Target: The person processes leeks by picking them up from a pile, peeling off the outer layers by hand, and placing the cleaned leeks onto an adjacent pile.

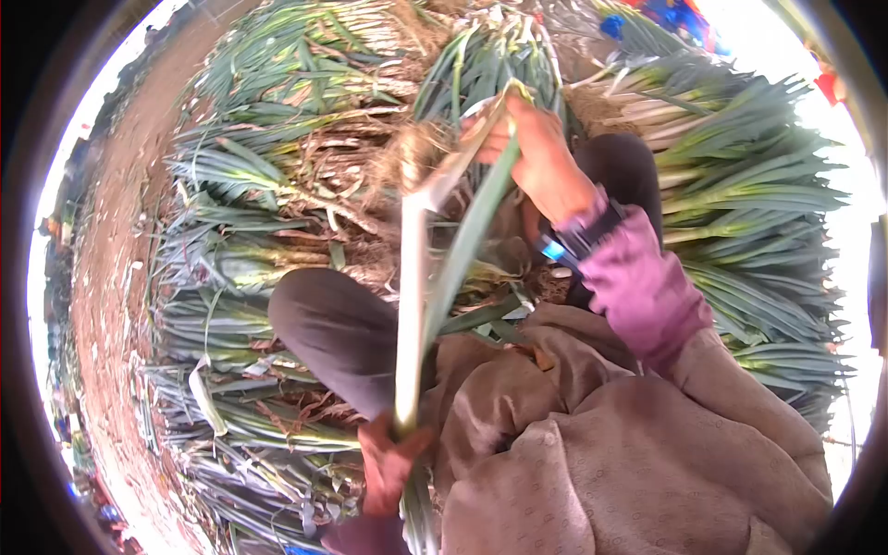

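The left hand is wrapped around a leek, gripping it low down, where the white stalk turns green. From that hand the stalk rises nearly upright, and its green tops hang down just beside the wrist. At the upper end, between the two hands and nearer the right, is a tuft of brown roots, a little blurred. The right hand, higher up and further out, has its fingers closed on a peeled leaf. A pale part of it stretches from the root end to those fingers, and a long green part slants from them down towards the stalk.

A dark wristband sits just below the right hand, next to a purple sleeve. One bent knee is above the left hand; the other is just beside the right hand. Loose brown clothing covers the lap, to the right of the left hand.

More leeks lie in rows to the left of both hands, with bare brown ground past them. Another stack fans out to the right of the right hand, and a bunch lies just beyond it.
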Tool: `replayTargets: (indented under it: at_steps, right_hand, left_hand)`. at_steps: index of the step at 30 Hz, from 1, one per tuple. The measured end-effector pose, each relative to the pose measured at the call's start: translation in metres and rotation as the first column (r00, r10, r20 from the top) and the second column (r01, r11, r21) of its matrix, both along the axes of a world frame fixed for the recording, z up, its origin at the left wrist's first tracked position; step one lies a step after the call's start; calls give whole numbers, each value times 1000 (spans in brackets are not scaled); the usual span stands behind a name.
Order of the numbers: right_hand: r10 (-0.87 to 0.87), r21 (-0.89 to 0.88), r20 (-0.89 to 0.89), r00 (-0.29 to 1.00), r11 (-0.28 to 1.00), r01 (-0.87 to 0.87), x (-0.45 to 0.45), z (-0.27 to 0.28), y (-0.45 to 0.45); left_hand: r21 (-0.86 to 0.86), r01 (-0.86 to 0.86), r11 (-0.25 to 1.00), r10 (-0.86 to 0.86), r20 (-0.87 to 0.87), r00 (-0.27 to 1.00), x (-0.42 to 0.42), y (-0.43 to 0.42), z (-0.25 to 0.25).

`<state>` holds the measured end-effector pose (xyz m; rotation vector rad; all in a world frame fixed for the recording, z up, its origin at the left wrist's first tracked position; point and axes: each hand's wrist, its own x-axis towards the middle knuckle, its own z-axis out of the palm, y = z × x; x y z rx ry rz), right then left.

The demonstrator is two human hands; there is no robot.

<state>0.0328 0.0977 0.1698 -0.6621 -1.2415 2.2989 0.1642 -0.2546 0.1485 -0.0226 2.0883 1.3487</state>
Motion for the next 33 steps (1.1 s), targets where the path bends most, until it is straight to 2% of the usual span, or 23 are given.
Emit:
replayTargets:
  at_steps: [1,3,5,6,8,9,10,11,12,13,14,17,18,19,20,21,23,24,27,28,30,31,33]
  right_hand:
    - [-98,-127,-49,994,988,91,-15,4,10]
    - [-149,-128,-48,988,982,142,-29,9,37]
    - [-155,-85,-27,988,985,152,-49,11,69]
    - [-165,-90,-23,986,983,162,-57,9,79]
    - [-166,-60,-16,986,985,165,-71,1,101]
    - [-157,54,-51,986,986,160,-73,-5,113]
    - [-120,618,-88,989,772,149,-72,-20,134]
    - [-149,883,-167,975,417,215,-72,-28,154]
    - [-132,874,-235,963,405,269,-72,-30,167]
    - [-67,569,-297,953,789,233,-68,-15,155]
    - [-142,95,-404,904,976,196,-64,1,142]
    - [70,342,221,973,929,-145,-79,-29,102]
    - [219,510,466,857,725,-463,-65,-27,78]
    - [255,545,701,666,412,-731,-44,-25,54]
    - [196,874,466,863,51,-483,-27,-51,53]
    - [261,946,171,950,-314,-84,-11,-79,51]
    - [185,940,220,958,-303,-158,26,-48,17]
    - [129,851,522,843,-154,-503,38,-27,2]
    - [413,836,494,765,17,-549,72,-29,-28]
    - [492,751,550,675,61,-657,79,-28,-41]
    - [560,822,412,719,111,-558,98,-41,-67]
    - [527,864,422,738,14,-504,104,-33,-80]
    - [517,917,311,797,56,-394,113,-22,-96]
  left_hand:
    - [-30,58,998,-58,-22,998,14,-3,-8]
    - [-32,120,992,-121,-46,992,34,-2,2]
    - [-126,450,884,-445,-525,726,51,-28,-17]
    - [-152,473,868,-465,-584,666,59,-37,-15]
    - [-170,406,898,-434,-495,753,71,-44,-12]
    - [-180,328,927,-374,-430,822,80,-48,-11]
    - [-196,246,949,-305,-373,877,91,-51,-10]
    - [-221,163,962,-231,-334,914,100,-54,-10]
    - [-241,89,966,-166,-321,932,106,-57,-10]
    - [-264,27,964,-117,-333,935,108,-59,-10]
    - [-282,-21,959,-83,-354,931,108,-60,-12]
    - [-368,-57,928,-141,-489,861,82,-60,-20]
    - [-445,-2,896,-242,-492,836,67,-60,-18]
    - [-520,-86,850,-321,-640,698,54,-57,-29]
    - [-590,-147,794,-389,-678,623,41,-51,-31]
    - [-611,-173,773,-443,-713,544,29,-53,-36]
    - [-653,-224,724,-509,-724,465,9,-46,-30]
    - [-683,-249,687,-550,-713,436,1,-37,-24]
    - [-743,-337,579,-670,-669,323,-17,-8,-14]
    - [-754,-377,537,-709,-646,283,-22,0,-15]
    - [-756,-432,492,-752,-619,227,-30,19,-9]
    - [-758,-441,481,-759,-611,224,-31,27,-6]
    - [-755,-472,455,-769,-600,219,-36,40,-3]
